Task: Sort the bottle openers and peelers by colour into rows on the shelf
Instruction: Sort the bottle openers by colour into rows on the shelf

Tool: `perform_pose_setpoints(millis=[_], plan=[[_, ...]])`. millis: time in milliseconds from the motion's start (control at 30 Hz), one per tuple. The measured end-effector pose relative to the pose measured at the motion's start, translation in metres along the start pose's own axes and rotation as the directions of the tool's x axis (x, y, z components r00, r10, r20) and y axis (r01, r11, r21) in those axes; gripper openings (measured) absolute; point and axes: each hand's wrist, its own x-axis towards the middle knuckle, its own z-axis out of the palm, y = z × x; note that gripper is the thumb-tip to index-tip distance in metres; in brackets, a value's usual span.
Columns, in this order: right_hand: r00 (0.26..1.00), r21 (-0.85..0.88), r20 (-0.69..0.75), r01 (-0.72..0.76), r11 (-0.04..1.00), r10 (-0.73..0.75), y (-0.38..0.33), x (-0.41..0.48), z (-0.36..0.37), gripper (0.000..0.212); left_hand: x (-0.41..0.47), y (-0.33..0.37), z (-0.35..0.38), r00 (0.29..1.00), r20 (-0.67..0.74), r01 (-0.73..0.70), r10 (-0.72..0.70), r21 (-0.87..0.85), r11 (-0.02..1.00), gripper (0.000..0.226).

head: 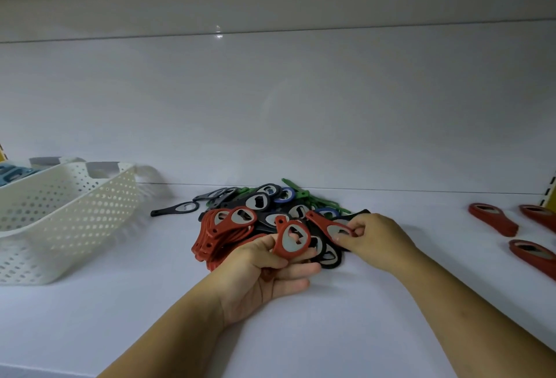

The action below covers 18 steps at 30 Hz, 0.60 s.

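Grips clamped, left hand (pixel 264 272) on a red bottle opener (pixel 291 239), right hand (pixel 373 239) on a second red opener (pixel 329 224): best lift both straight clear of the pile (pixel 270 206).

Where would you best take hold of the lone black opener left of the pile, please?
Probably pinch the black opener by its slim handle, coming from the left: that end points away from the pile and lies free on the shelf.
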Motion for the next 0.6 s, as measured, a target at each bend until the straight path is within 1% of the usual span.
perform_pose_setpoints(millis=[133,233,300,333,367,433,467,500,567,600], plan=[[0.999,0.044,-0.049,0.014,0.999,-0.012,0.005,0.006,0.003,0.021,0.000,0.001,-0.001,1.000,0.007,-0.001,0.001,-0.018,1.000,0.047],[0.985,0.088,-0.171,0.026,0.996,-0.011,0.005,0.009,0.004,0.013,0.000,0.000,-0.003,1.000,0.008,-0.003,0.004,-0.032,0.999,0.049],[0.961,0.241,-0.276,0.091,0.966,-0.021,0.004,0.010,0.001,0.012,0.000,0.000,-0.002,1.000,-0.004,-0.004,0.004,-0.046,0.999,0.042],[0.951,0.358,-0.309,0.129,0.925,-0.013,0.001,0.010,-0.002,0.012,-0.001,0.000,-0.001,1.000,-0.010,-0.004,0.004,-0.057,0.998,0.037],[0.949,0.485,-0.315,0.159,0.860,0.002,-0.003,0.009,-0.006,0.010,-0.001,0.000,0.000,1.000,-0.018,-0.002,0.001,-0.076,0.997,0.033],[0.971,0.690,-0.238,0.173,0.703,-0.006,-0.013,0.000,-0.012,0.012,-0.001,0.001,0.001,0.999,-0.035,0.007,-0.011,-0.118,0.993,0.035],[0.982,0.740,-0.181,0.171,0.650,-0.052,-0.019,-0.006,-0.013,0.016,-0.001,0.001,0.000,0.999,-0.038,0.014,-0.019,-0.129,0.992,0.037],[0.983,0.747,-0.132,0.181,0.639,-0.124,-0.025,-0.012,-0.013,0.018,-0.001,0.002,0.001,0.999,-0.029,0.024,-0.028,-0.126,0.992,0.039],[0.963,0.689,-0.066,0.234,0.686,-0.262,-0.035,-0.024,-0.007,0.023,-0.002,0.003,0.001,0.999,0.009,0.040,-0.040,-0.085,0.996,0.041],[0.951,0.658,-0.046,0.258,0.707,-0.305,-0.038,-0.028,-0.003,0.024,-0.003,0.002,0.002,0.999,0.020,0.038,-0.037,-0.052,0.998,0.038]])
